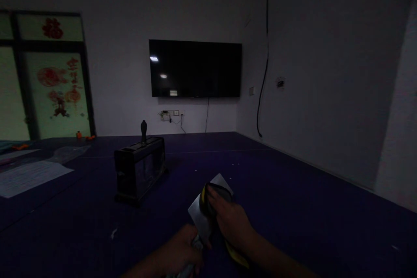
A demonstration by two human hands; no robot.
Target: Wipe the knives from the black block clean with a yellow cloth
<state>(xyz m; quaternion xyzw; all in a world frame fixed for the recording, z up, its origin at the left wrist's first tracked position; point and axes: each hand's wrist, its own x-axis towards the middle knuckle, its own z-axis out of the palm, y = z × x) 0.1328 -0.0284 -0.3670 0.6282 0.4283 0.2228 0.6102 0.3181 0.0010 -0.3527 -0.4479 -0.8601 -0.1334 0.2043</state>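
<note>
My left hand [182, 252], low in the view, is closed around the grey handle of a cleaver [196, 213]. Its broad, pale metal blade tilts up and away over the dark purple tabletop [260, 221]. A dark grey cloth with yellow edging [224, 192] lies over the middle of the blade. My right hand [231, 217] presses this cloth against the blade, fingers together, and a yellow-edged end hangs below the wrist. Beyond my left hand stands a black knife block [125, 176] with one dark handle [143, 128] upright in its top. Dim light hides fine detail.
White paper [32, 176] and a clear plastic bag [70, 153] lie at the left. Small orange items [89, 137] are near the far edge. White scraps [114, 233] dot the tabletop. A wall with a television [195, 69] is behind; another wall bounds the right.
</note>
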